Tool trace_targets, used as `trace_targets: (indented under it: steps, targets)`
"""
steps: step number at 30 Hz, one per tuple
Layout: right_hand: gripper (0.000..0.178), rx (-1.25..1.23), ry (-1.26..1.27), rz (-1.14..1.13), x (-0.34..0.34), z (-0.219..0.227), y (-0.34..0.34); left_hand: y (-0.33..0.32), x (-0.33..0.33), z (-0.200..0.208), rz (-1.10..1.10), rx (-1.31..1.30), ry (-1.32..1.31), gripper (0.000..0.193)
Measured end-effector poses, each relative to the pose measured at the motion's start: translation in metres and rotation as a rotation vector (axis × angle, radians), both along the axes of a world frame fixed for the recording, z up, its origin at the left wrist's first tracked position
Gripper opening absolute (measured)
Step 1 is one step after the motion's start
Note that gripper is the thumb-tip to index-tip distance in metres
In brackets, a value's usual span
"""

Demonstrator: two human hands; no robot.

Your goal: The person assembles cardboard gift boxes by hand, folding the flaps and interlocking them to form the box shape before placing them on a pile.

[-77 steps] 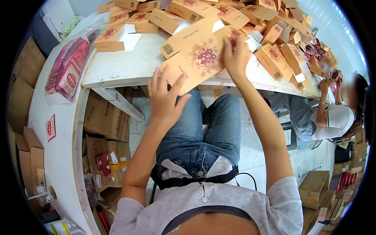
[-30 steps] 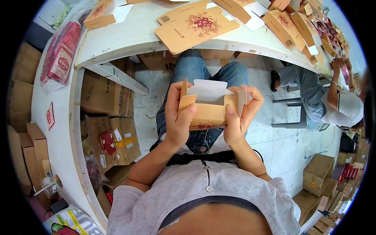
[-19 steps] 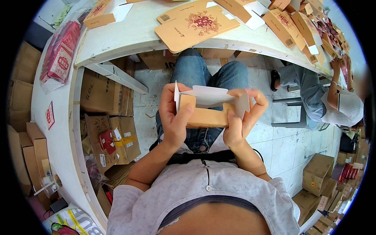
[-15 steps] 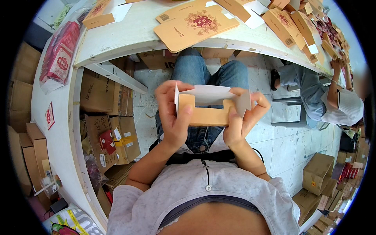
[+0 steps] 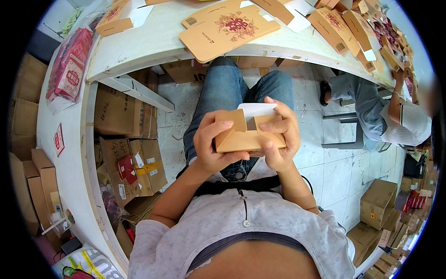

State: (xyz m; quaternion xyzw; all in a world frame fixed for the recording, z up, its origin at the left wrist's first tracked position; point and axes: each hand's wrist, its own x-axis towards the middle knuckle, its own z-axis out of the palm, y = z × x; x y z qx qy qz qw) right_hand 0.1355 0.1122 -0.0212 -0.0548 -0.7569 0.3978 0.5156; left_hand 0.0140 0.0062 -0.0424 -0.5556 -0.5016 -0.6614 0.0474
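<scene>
Box, tan card, sits over the lap at frame centre, held off the table between both hands. Left hand is clamped on its 9 o'clock end, thumb pressing the left end flap down; right hand is clamped on the 3 o'clock end, fingers folded over the right flap. White tuck flap stands up at the box's 12 o'clock, not yet tucked. Risks, as judgement: with the two end flaps only pinned by fingers, easing either grip could let them spring back open; pushing the white flap in while an end flap sits proud could crease or tear the card; squeezing the thin walls too hard could buckle the box; it is held over the floor, so a slip drops it between the knees. Counts: one box in hand; two hands on it; one flat blank with a red motif on the table at 12 o'clock, with a second blank seemingly under it; many more tan cartons strewn toward 1 o'clock, too overlapped to count; one clear bag of red packs at 10 o'clock; one co-worker seated at 3 o'clock; several brown shipping cartons under the table at 9 o'clock.
</scene>
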Motion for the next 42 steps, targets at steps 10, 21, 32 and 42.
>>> trace_targets:
  steps: [10,21,32,42]
  targets:
    - [0.012,0.005,-0.027,0.024,0.001,0.01,-0.004,-0.006,0.0,0.002,0.049,-0.045,0.041,0.063]
    - [0.024,-0.46,-0.025,0.378,0.007,0.029,-0.002,0.002,-0.005,0.006,-0.074,0.013,-0.025,0.069]
    - [0.037,-0.467,-0.56,0.534,0.019,0.057,0.011,0.0,-0.015,0.02,-0.261,-0.078,0.071,0.065]
    - [0.035,-0.726,-0.502,0.704,0.02,0.054,0.018,0.003,-0.018,0.03,-0.291,-0.05,0.087,0.064]
